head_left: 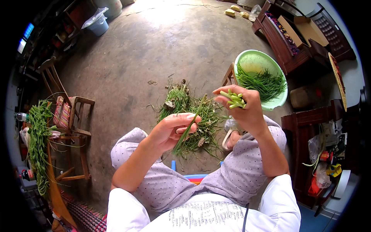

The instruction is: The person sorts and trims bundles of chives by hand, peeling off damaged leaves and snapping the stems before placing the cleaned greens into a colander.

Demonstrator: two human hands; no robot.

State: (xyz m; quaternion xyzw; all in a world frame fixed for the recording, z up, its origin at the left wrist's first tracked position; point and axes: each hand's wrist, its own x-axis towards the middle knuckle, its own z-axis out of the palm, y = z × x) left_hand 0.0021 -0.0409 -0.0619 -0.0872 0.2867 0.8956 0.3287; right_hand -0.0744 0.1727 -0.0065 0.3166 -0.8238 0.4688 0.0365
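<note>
My left hand (168, 130) pinches a thin green stalk (188, 132) with narrow leaves, which looks like a garlic chive. The stalk slants, its upper end pointing toward the right hand. Raised a little higher, my right hand (249, 110) is closed around a bunch of chives (235, 99), pale stem ends showing at the thumb side. The rest of that bunch is hidden behind the hand. Below and between both hands, a loose pile of greens (199, 145) with dry bits and soil lies on the floor.
At the right, a light green colander (253, 57) holds long green leaves and rests on a wooden stool (228, 75). Leafy vines (38, 135) cover a table at the left, beside a wooden chair (75, 112). A blue bucket (97, 26) stands at the back left.
</note>
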